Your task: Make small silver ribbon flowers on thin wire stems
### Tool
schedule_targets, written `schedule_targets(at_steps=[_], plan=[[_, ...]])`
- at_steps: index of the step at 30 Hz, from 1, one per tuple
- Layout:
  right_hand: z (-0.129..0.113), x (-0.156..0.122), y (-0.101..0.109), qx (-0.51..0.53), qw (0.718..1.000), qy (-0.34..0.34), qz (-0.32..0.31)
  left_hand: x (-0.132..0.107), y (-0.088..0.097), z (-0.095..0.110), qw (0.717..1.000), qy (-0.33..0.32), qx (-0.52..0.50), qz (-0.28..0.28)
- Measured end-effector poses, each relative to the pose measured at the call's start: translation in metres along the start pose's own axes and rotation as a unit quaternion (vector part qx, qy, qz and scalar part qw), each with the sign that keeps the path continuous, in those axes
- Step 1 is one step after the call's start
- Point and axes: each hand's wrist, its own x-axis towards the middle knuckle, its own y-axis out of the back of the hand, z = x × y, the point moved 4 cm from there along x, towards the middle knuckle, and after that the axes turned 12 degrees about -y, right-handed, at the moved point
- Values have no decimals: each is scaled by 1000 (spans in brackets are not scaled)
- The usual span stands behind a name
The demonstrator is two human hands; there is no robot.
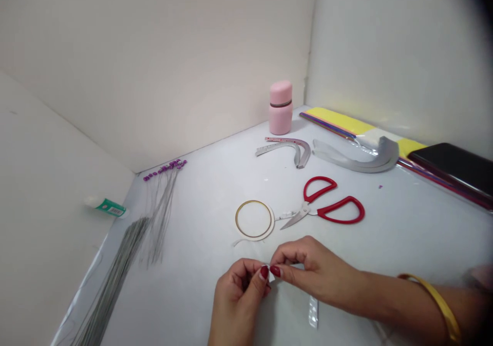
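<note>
My left hand point(236, 297) and my right hand point(308, 269) meet low in the view, their fingertips pinching a small white scrap of tape point(268, 273). The scrap is mostly hidden by my fingers. A shiny silver strip point(313, 312) lies on the table just below my right hand. Nearest above my hands sits a roll of thin tape point(254, 220) with a gold-coloured inner ring. Red-handled scissors point(319, 205) lie shut beside the roll, their blades pointing toward it.
A white table point(215, 192) meets white walls. On it lie bundled thin grey wires point(115, 269), purple beads point(164, 170), a glue tube point(106, 206), a pink bottle point(280, 108), curved metal strips point(285, 150), a silver ribbon point(358, 156), coloured sheets point(339, 121) and a black phone point(450, 167).
</note>
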Motion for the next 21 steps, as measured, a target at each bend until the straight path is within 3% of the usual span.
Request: schedule_targets(at_steps=[11, 15, 18, 21], plan=[[4, 1, -2, 3, 999, -25, 28, -3, -4, -2, 999, -4, -31, 32], [4, 1, -1, 7, 999, -25, 37, -5, -1, -1, 998, -23, 26, 51], [2, -1, -3, 30, 999, -20, 22, -8, 0, 6, 983, -111, 133, 67], [2, -2, -6, 63, 998, -26, 6, -12, -1, 17, 940, -239, 226, 87]])
